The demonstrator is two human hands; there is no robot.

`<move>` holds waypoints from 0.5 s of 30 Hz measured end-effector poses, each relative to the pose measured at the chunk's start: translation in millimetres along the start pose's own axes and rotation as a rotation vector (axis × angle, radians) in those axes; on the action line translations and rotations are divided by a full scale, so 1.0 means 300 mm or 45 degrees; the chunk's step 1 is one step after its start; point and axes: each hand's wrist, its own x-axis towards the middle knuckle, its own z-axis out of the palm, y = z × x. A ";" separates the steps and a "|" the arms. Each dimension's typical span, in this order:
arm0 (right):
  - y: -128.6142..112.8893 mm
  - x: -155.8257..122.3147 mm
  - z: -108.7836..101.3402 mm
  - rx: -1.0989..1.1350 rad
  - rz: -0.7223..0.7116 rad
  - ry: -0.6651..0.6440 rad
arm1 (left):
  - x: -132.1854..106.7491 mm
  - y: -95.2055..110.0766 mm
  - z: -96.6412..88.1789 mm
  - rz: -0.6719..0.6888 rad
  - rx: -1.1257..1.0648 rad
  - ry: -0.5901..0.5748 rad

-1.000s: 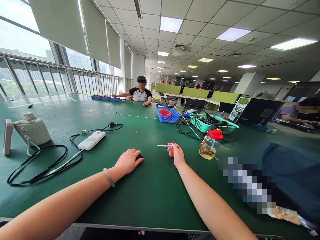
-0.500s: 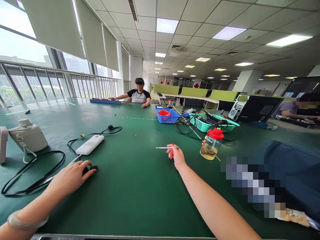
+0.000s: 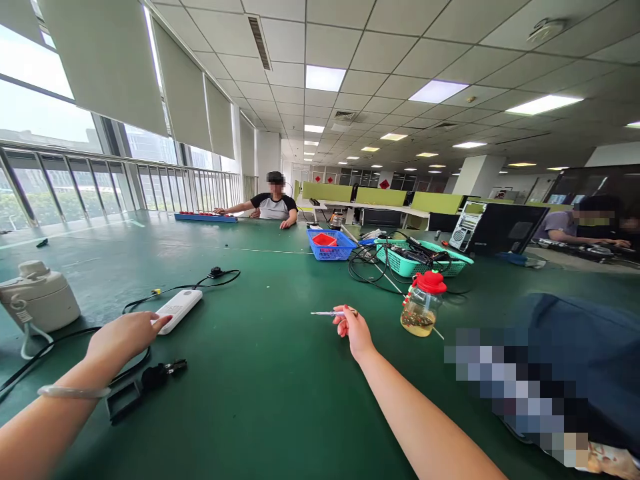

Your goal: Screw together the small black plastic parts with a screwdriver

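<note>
My left hand (image 3: 125,340) is at the near end of a white power strip (image 3: 181,308), with its fingers closed over that end; some fingers are hidden. Just below that hand, a black plug (image 3: 159,377) with metal prongs lies on the table beside a black rectangular loop (image 3: 123,403). My right hand (image 3: 353,328) pinches a slim screwdriver (image 3: 325,313) above the green table, its thin shaft pointing left.
Right of my right hand stands a jar with a red lid (image 3: 424,303). Beyond are a blue basket (image 3: 331,247) and a teal basket (image 3: 425,260) with cables. A beige container (image 3: 40,297) stands at left, a dark cloth (image 3: 585,353) at right. Two other people sit farther off.
My left hand has let go of the black plug and moved up and left to the power strip, which has turned slightly. My right hand still holds the screwdriver. The view has tilted up.
</note>
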 end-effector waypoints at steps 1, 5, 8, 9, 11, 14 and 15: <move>0.000 0.000 0.000 0.001 0.000 -0.002 | -0.003 0.006 0.001 -0.047 0.029 -0.044; 0.001 0.000 -0.001 0.000 0.000 -0.015 | -0.028 0.016 0.029 -0.120 0.120 -0.071; -0.001 -0.002 -0.001 -0.001 -0.001 -0.024 | -0.033 0.001 0.058 -0.045 0.204 -0.004; -0.001 -0.003 -0.001 -0.001 0.000 -0.027 | -0.031 -0.006 0.065 -0.007 0.230 -0.007; -0.001 -0.005 -0.001 -0.002 0.001 -0.032 | -0.029 -0.017 0.070 0.030 0.254 -0.052; 0.001 -0.006 -0.001 -0.008 0.003 -0.034 | -0.028 -0.024 0.067 -0.008 0.241 -0.077; 0.002 -0.006 -0.001 -0.010 0.003 -0.034 | -0.029 -0.025 0.066 -0.011 0.232 -0.072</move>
